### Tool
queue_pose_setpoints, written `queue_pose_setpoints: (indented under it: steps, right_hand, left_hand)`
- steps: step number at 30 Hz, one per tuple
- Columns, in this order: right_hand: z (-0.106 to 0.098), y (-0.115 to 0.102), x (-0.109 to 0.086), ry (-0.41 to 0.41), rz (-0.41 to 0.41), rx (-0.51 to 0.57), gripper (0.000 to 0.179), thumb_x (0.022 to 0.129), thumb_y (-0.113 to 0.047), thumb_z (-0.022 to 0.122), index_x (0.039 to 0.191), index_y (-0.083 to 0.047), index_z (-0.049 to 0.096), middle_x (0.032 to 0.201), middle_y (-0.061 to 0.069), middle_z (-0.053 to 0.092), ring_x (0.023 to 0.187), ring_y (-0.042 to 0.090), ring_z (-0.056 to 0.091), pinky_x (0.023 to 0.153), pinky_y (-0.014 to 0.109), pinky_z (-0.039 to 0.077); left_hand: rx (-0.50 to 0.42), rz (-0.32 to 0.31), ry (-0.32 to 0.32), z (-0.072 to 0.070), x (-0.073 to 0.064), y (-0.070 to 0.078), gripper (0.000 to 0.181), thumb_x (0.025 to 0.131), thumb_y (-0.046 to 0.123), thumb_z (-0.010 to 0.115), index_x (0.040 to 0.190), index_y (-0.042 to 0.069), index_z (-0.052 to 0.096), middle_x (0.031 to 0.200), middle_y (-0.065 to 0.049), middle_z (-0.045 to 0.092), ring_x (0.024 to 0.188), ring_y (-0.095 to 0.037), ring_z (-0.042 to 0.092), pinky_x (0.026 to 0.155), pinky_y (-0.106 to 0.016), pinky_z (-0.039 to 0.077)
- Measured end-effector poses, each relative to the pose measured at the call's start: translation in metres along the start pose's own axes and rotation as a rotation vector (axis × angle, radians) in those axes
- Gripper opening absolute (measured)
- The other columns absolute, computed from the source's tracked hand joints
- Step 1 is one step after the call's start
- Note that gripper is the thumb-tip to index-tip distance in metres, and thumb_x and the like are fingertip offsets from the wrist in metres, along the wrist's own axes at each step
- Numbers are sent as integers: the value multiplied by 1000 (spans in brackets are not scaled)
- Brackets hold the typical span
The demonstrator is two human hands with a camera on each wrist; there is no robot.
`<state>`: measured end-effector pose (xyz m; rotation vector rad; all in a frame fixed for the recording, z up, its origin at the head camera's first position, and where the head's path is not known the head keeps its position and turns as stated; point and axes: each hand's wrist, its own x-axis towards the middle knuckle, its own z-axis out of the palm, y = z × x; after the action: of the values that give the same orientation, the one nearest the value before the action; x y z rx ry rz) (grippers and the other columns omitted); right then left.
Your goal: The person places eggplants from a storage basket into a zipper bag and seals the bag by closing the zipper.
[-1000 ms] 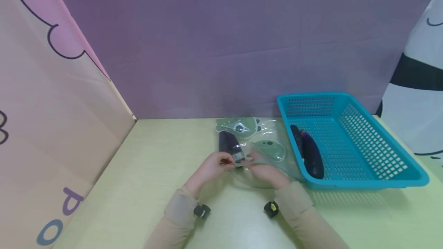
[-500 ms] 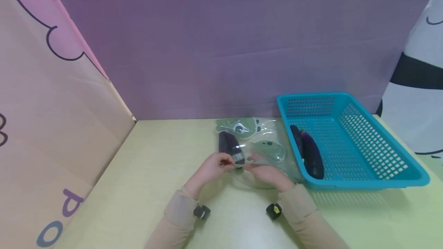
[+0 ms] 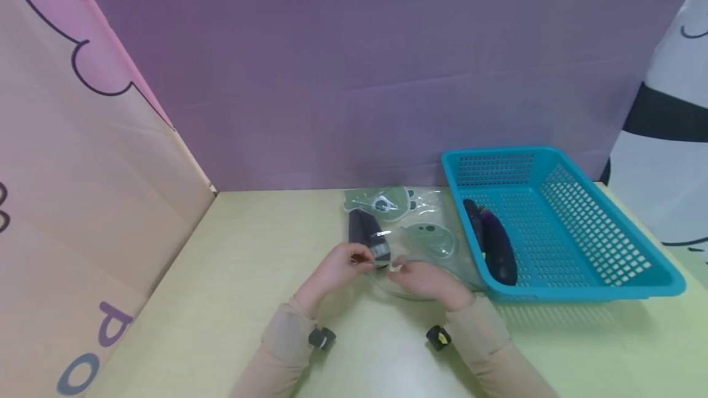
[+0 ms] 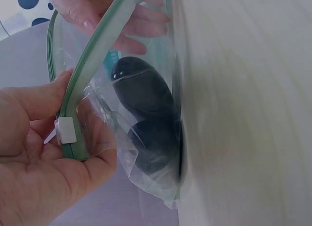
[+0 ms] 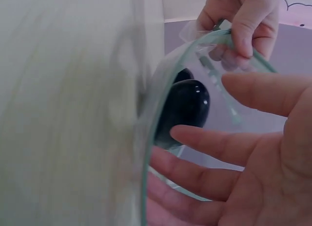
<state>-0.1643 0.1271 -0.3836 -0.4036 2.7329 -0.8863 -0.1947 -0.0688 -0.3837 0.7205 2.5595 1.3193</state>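
A clear zip bag (image 3: 412,250) with green prints lies on the table, its green-edged mouth toward me. Inside are dark eggplants (image 4: 141,87), their rounded ends facing the opening. My left hand (image 3: 336,269) pinches the mouth's left end between thumb and fingers, beside a white slider (image 4: 66,130). My right hand (image 3: 428,280) is at the right part of the mouth, fingers extended and spread, thumb apart. In the right wrist view its fingertips reach the green rim (image 5: 168,84), and the index fingertip overlaps an eggplant.
A blue perforated basket (image 3: 586,293) stands to the right of the bag. Along its left side lie a large eggplant (image 3: 498,247) and another dark one (image 3: 474,220). A purple cloth (image 3: 332,78) hangs behind the table, with printed cloths at both sides.
My right hand's fingers have drawn back slightly toward me at the bag's mouth. The left hand keeps its pinch in the same place, and the bag and basket stay put.
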Motion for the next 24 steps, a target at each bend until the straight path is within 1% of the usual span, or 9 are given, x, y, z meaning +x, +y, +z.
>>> queue_pose_setpoints:
  steps: [4,9,12,16,19,24]
  right_hand:
    - [-3,-3,-4,-24,13,-22,43,97,-32,46,125,-1,57,116,18,65,108,35,60,95,50,46]
    - [-10,-8,-9,-23,5,-35,43,96,-33,48,125,-2,57,114,16,65,106,32,60,92,49,48]
    - [-13,-10,-11,-22,-27,-42,42,96,-32,50,122,-1,59,110,14,66,102,30,61,89,47,49]
    - [-15,-14,-14,-26,-58,-45,39,95,-31,51,119,-1,60,106,12,67,98,28,62,86,46,51]
    - [-17,-16,-17,-25,-69,-42,39,95,-30,52,118,0,60,106,12,67,97,28,62,85,45,51]
    - [-22,-18,-21,-32,-88,-30,41,95,-31,52,119,2,59,109,14,66,98,29,62,85,45,51]
  left_hand:
    - [4,-3,-1,0,0,0,5,86,2,64,89,3,67,90,-6,67,85,-14,60,79,-25,52]
    - [5,6,-3,-1,-1,0,5,86,2,63,89,2,67,90,-7,67,86,-16,60,81,-27,53]
    - [10,13,-2,-1,-1,-1,5,86,3,63,89,2,67,90,-7,67,86,-16,60,81,-28,53]
    - [5,4,-1,-1,-1,0,5,86,3,63,89,3,67,90,-7,66,86,-15,60,80,-26,53]
    - [-2,-3,-2,-1,0,1,5,86,3,63,89,3,67,90,-6,66,86,-15,60,80,-26,53]
    - [-3,3,-2,-1,0,1,6,86,2,63,90,3,67,91,-7,67,87,-16,61,81,-27,53]
